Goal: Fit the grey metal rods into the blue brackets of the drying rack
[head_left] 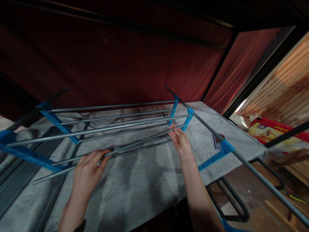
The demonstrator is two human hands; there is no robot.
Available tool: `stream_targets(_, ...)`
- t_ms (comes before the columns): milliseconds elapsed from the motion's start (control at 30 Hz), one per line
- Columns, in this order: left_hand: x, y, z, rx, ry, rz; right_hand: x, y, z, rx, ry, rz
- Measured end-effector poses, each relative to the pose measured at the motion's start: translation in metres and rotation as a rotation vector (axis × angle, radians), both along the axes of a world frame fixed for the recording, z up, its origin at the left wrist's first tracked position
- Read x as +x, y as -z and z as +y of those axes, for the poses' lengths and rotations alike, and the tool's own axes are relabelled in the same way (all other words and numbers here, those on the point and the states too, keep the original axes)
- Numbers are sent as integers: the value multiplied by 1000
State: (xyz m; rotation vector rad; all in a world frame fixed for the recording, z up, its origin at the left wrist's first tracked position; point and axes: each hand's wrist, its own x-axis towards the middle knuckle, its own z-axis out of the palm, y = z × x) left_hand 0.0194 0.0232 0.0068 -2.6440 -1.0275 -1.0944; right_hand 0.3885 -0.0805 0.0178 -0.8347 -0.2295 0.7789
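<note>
Nearest, the left hand [87, 168] has its grip closed over the loose rod [145, 140], thumb and fingers pressed together around the shaft. The rod's long axis runs slantwise, from a free end at the near left up toward the far right, above the grey cloth [145, 187]. A second rod [70, 159] passes under the same fingers; whether they hold it too, I cannot tell. The loose rod's left end juts out in front of the left blue bracket [31, 157]. Farther along, the right hand [180, 140] appears to pinch the rod near its other end, fingertips around the shaft. That end lies just beside the lower part of the right blue bracket [188, 120], so the right hand is the nearer one to it. Beyond, a fixed rod [108, 128] spans the two brackets, with the red covering [132, 64] behind.
</note>
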Motion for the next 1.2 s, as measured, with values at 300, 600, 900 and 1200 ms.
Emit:
stream_targets(300,7,-15,-7,63,-58,-13,-1,-2,-6,3,-9,-9)
stream_targets(600,10,-21,-10,127,-138,3,-1,0,-6,-18,-9,-1)
stream_targets(900,14,-29,-12,126,-139,-23,-1,0,-6,-24,-7,9)
stream_targets(1200,14,-29,-7,181,-119,-11,-3,-3,-5,-38,-2,17)
